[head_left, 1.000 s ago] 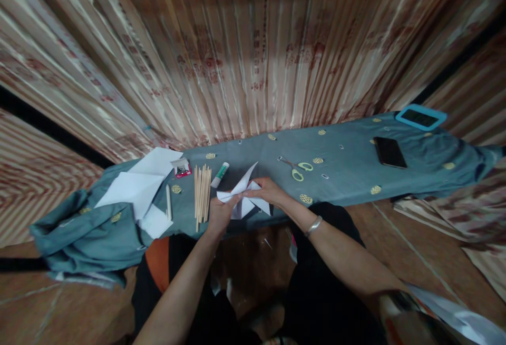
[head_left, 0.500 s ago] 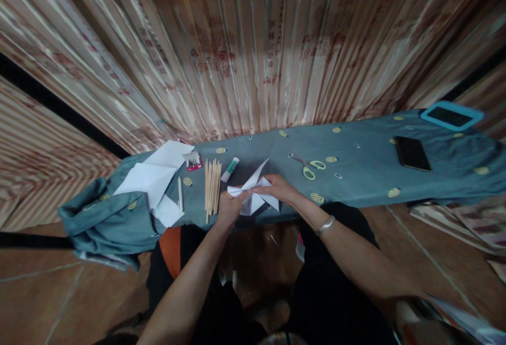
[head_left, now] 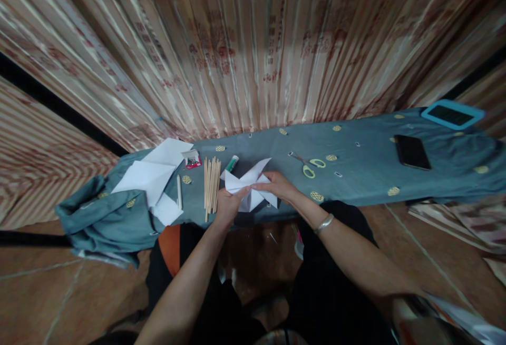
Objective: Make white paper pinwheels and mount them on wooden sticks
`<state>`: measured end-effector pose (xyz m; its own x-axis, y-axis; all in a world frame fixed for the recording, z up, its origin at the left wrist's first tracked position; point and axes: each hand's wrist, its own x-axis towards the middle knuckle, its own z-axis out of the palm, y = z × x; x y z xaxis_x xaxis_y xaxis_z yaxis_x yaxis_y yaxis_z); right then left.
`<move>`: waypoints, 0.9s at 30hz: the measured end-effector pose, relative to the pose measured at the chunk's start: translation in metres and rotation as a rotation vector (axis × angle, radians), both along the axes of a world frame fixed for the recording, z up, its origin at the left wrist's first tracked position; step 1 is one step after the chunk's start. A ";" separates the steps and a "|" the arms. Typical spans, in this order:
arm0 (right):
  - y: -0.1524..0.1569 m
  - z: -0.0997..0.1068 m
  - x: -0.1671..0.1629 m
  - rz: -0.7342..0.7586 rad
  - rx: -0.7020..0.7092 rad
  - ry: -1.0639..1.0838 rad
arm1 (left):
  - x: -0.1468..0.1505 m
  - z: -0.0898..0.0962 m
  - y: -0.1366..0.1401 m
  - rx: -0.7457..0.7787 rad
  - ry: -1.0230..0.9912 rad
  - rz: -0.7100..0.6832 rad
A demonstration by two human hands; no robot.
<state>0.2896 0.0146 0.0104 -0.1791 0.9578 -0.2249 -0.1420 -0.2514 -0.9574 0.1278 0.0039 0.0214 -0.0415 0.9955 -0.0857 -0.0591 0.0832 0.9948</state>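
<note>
A white paper pinwheel (head_left: 256,171) with folded blades is held between both hands, just above the near edge of the cloth-covered table. My left hand (head_left: 229,203) grips it from the left, its thumb reaching to the centre. From the right, my right hand (head_left: 279,184) pinches it, fingertips also near the middle. What lies beneath the fingers at the centre is hidden. Wooden sticks (head_left: 212,187) lie in a bundle beside my left hand. A glue stick (head_left: 231,164) with a green label rests just behind the pinwheel.
Scissors (head_left: 308,166) with green handles lie right of centre. A small red box (head_left: 192,159), a white pen-like stick (head_left: 179,192) and white paper sheets (head_left: 146,176) are at left. A black phone (head_left: 412,151) and a blue-framed tablet (head_left: 453,115) lie at far right. Curtains hang behind.
The pinwheel has turned to face the camera more, its blades spread wider. Both thumbs now meet near its centre. The things on the table have stayed put.
</note>
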 end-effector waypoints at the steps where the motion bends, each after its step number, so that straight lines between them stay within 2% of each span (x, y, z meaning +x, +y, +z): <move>1: 0.000 0.000 0.000 0.001 -0.001 0.016 | 0.000 -0.001 0.000 -0.017 -0.015 -0.006; 6: 0.000 0.000 -0.001 0.011 -0.010 0.040 | 0.001 -0.003 0.001 -0.077 -0.066 0.022; 10: -0.001 -0.001 -0.001 0.014 0.000 0.001 | 0.003 0.001 0.000 -0.061 -0.085 0.054; 16: -0.001 -0.001 -0.001 0.034 -0.002 0.021 | 0.003 0.004 -0.002 -0.073 -0.063 0.049; 27: -0.004 0.000 -0.001 0.011 -0.053 -0.030 | 0.000 -0.005 -0.002 -0.064 -0.059 -0.008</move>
<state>0.2887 0.0102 0.0108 -0.1819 0.9424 -0.2807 -0.1108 -0.3033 -0.9464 0.1274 0.0023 0.0163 -0.0263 0.9881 -0.1513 -0.1166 0.1473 0.9822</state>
